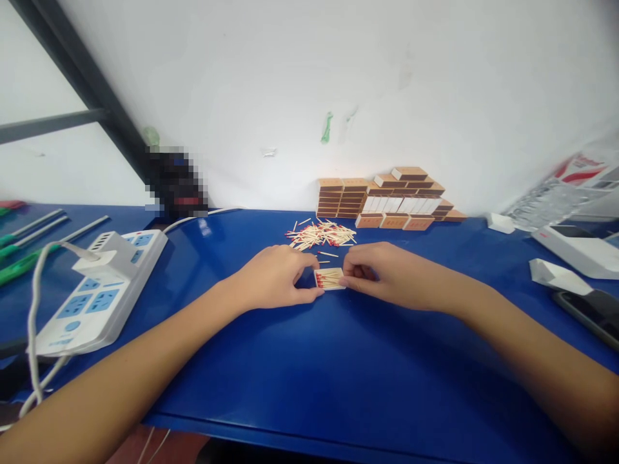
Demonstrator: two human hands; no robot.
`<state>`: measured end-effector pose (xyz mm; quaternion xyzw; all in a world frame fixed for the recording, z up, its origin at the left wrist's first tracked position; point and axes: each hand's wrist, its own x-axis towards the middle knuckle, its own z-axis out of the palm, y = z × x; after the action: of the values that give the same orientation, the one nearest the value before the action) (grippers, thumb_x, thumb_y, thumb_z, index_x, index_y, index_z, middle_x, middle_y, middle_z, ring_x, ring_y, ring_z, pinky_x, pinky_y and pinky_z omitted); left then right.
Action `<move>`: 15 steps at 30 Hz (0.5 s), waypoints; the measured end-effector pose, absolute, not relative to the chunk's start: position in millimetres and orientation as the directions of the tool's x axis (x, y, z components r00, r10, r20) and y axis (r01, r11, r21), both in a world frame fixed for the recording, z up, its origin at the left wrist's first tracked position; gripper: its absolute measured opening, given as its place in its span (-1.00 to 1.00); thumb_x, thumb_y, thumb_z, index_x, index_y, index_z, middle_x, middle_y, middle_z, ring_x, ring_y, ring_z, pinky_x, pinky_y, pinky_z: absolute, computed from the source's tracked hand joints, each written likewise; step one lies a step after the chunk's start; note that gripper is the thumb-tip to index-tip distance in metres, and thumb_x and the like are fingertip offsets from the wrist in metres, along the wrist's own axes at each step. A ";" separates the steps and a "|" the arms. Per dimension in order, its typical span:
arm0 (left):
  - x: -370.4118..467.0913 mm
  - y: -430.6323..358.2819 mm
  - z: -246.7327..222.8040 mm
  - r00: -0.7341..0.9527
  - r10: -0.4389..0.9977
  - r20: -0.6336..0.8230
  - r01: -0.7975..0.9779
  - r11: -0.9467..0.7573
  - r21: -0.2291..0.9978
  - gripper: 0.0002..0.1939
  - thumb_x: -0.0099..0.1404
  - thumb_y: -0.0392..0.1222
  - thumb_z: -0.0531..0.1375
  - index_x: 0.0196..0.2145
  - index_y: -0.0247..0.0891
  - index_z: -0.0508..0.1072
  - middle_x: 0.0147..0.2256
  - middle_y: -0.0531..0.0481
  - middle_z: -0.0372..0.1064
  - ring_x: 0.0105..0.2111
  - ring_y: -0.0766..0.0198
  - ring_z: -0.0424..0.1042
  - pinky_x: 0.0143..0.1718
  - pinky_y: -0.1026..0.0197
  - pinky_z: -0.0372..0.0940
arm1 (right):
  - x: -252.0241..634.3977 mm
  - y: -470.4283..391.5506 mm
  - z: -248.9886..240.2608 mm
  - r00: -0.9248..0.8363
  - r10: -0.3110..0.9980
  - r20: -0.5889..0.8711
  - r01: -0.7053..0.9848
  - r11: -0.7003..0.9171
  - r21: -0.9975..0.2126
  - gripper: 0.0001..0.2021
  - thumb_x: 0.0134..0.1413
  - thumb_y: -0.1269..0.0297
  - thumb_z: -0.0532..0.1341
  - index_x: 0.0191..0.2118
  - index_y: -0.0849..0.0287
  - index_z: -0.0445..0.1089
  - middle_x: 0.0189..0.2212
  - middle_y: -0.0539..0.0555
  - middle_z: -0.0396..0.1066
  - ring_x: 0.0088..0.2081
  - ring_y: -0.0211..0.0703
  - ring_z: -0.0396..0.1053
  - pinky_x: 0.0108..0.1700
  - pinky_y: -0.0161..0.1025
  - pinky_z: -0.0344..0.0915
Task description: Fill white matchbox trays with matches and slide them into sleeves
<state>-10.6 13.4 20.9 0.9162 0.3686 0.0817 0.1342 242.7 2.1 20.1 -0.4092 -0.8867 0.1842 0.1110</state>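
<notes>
Left hand [278,278] arched, thumb and forefinger gripping a white rectangular tray [333,289] of red-headed wooden matches [330,279]; right hand [374,274] curled, thumb at its opposite end, grip indeterminable; tray between hands.

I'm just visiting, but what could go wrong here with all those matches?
A few things, perhaps. The matches in the small open tray lie loose, so a slip of the left hand or right hand might spill them. The loose match pile just behind could scatter if brushed. And the stacked matchboxes by the wall might topple if bumped.
</notes>
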 end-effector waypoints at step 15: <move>-13.6 14.6 22.0 0.736 0.676 0.047 0.620 -0.700 0.354 -0.71 0.27 0.02 0.33 -0.17 -0.24 0.59 -0.52 0.12 0.39 -0.53 0.34 0.31 -0.46 0.24 0.06 | 226.7 17.5 2.7 -0.522 0.817 0.244 0.669 0.570 -0.478 -0.86 0.33 0.25 0.24 -0.29 0.13 0.45 -0.42 -0.01 0.39 -0.38 -0.20 0.28 -0.32 -0.24 0.11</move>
<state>-13.6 14.6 22.0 0.9179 0.3529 0.0871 0.1594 226.7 17.5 2.7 -0.4337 -0.8566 0.1647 0.2258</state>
